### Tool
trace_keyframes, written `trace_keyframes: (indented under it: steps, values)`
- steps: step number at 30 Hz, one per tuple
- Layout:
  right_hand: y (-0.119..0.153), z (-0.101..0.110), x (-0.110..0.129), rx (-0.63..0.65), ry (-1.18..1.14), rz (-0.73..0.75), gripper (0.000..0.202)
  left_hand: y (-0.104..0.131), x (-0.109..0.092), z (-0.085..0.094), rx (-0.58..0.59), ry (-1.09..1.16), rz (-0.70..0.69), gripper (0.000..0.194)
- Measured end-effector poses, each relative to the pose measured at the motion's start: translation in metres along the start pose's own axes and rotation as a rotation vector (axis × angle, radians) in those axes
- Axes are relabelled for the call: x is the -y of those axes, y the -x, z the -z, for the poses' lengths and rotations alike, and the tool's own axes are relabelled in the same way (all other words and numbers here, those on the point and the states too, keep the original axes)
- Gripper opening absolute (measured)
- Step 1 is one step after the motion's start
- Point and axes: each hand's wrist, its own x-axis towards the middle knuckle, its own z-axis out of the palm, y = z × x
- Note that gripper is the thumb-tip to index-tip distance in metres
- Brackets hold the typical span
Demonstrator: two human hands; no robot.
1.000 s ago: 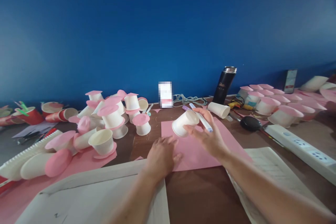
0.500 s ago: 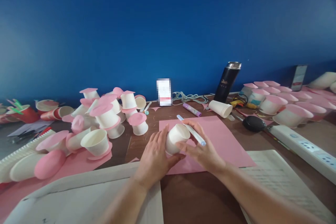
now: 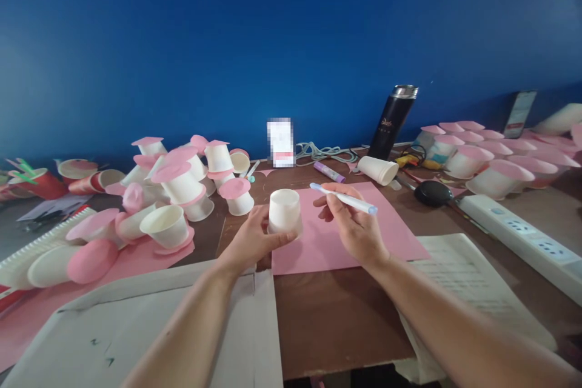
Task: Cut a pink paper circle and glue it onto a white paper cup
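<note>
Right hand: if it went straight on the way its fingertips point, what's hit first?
Probably the white cup in the left hand, across the pink paper. Depth is unclear, so the pen in the right hand might pass above or behind it.

From my remote seat, head view: blue wall [image 3: 291,42] fills the background. At its foot, mid-view, a pixelated bright panel [image 3: 280,142]; a loosely coiled pale cable [image 3: 321,153] just right of it, a purple tube [image 3: 329,172] lying in front. Farther right I log a black flask [image 3: 390,124], silver-topped, and a phone [image 3: 521,114] propped up. Nearer: white power strip [image 3: 536,251], a rounded black object [image 3: 433,193] just beside it. Far left, a red cup [image 3: 43,184] holding green sticks [image 3: 25,170].
</note>
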Motion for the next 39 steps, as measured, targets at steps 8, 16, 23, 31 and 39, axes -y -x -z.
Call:
trace_keyframes:
  steps: [8, 16, 23, 31, 39]
  values:
    - [0.001, 0.006, 0.006, 0.022, 0.116, 0.008, 0.024, 0.002, -0.002, 0.005, 0.17, -0.184, -0.093, 0.055]
    - [0.003, 0.006, 0.004, 0.094, 0.189, -0.015, 0.029, 0.003, 0.002, 0.013, 0.204, -0.467, -0.122, 0.05]
    - [0.003, 0.006, 0.006, 0.088, 0.249, -0.027, 0.029, 0.003, 0.008, 0.011, 0.217, -0.502, -0.19, 0.055]
    - [0.003, 0.006, 0.005, 0.091, 0.272, -0.038, 0.031, 0.004, 0.007, 0.011, 0.222, -0.524, -0.193, 0.054]
    - [0.003, 0.005, 0.005, 0.08, 0.264, -0.048, 0.031, 0.003, 0.01, 0.009, 0.232, -0.511, -0.207, 0.055]
